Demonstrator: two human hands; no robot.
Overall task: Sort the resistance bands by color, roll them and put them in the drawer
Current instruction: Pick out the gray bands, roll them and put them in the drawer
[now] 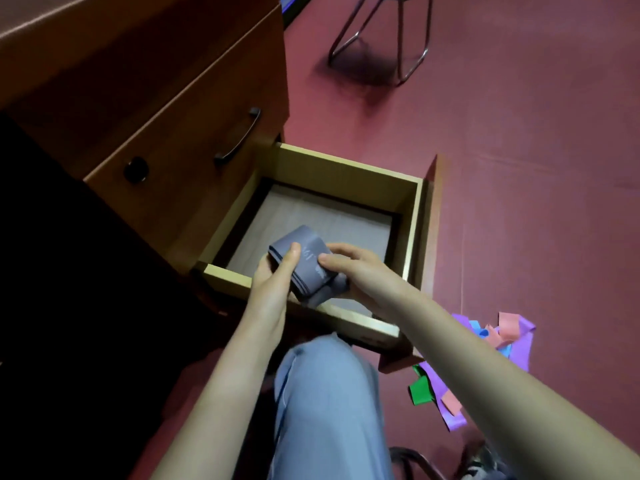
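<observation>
L hand (273, 277) & R hand (351, 268) both grip grey band roll (308, 268) above drawer (346, 173); sloppy release, it prob unrolls.

Office: desk pedestal (145, 98), chair legs (381, 39).

Both bare forearms reach forward over the open light-wood drawer (346, 181). Left hand (272, 285) and right hand (360, 271) grip a folded grey-purple rubber resistance band (308, 247), thumbs on top.
</observation>
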